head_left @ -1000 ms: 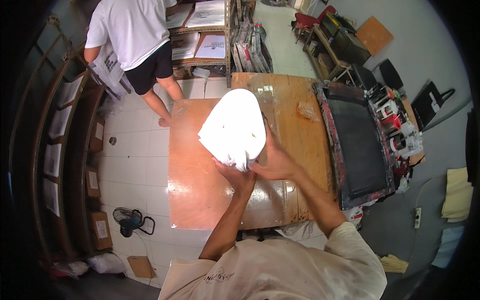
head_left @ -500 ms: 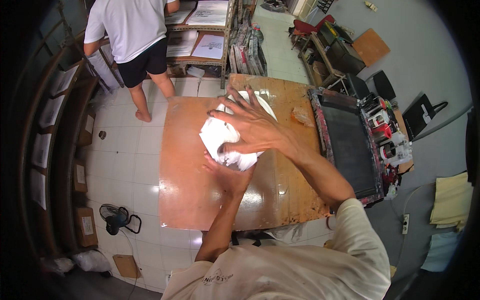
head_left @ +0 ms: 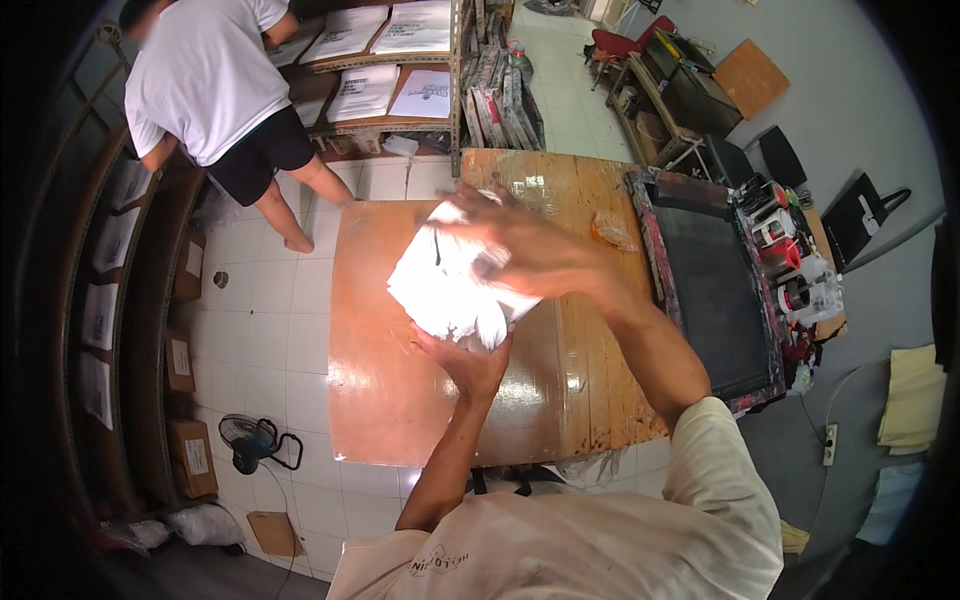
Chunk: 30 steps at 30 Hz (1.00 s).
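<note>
A bright white bundle [head_left: 450,290] is held over the wooden table. It looks soft and crumpled, with ragged lower folds, but glare hides whether it is cloth, plastic or something else. My left hand [head_left: 468,362] cups it from the near side, thumb and fingers around its lower edge. Across its top lies my right hand [head_left: 510,245], smeared by motion, so its fingers cannot be made out clearly.
The brown tabletop [head_left: 400,400] has a small clear plastic scrap [head_left: 612,230] on it. A dark framed screen [head_left: 710,280] lies at the right, beside jars and bottles [head_left: 790,255]. A person in a white shirt [head_left: 205,75] stands by the paper shelves [head_left: 390,125]. A fan [head_left: 250,440] sits on the floor.
My right hand has turned from spread fingers to a blur over the bundle. The bundle's rounded right edge no longer shows. The person at the shelves has leaned further left.
</note>
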### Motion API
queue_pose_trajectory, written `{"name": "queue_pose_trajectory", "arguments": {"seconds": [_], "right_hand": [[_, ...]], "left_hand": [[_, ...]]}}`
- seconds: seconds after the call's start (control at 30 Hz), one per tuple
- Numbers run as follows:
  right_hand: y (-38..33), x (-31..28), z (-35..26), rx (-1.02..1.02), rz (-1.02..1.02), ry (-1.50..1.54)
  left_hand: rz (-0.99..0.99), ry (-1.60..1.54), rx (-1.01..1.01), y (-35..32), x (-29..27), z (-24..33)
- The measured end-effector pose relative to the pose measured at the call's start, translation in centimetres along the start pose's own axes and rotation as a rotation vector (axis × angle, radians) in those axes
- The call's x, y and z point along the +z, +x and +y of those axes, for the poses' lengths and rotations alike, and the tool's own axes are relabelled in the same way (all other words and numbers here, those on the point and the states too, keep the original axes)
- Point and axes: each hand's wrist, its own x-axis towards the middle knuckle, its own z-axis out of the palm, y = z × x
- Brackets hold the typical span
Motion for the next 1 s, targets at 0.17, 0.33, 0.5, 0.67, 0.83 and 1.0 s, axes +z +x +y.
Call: {"name": "queue_pose_trajectory", "arguments": {"seconds": [0.17,0.33,0.5,0.67,0.83,1.0], "right_hand": [[-0.9,1.5,-0.6,-0.036,0.192,-0.246],[-0.4,1.1,-0.2,0.086,0.255,-0.233],[0.3,1.4,-0.2,-0.062,0.241,-0.176],[0.4,1.2,0.1,-0.094,0.101,-0.159],[-0.6,0.5,-0.7,-0.034,-0.036,-0.04],[-2.7,0.8,0.4,0.01,0.364,-0.124]], "left_hand": [[-0.015,-0.002,0.04,0.7,-1.1,2.1],[0.01,-0.067,-0.005,0.6,-1.1,1.8],[-0.043,-0.268,-0.117,0.8,-1.2,4.2],[-0.056,-0.053,-0.041,0.2,-0.8,2.4],[-0.06,-0.136,-0.095,0.2,-0.7,2.3],[-0.095,-0.399,-0.06,0.5,-1.8,2.4]]}}
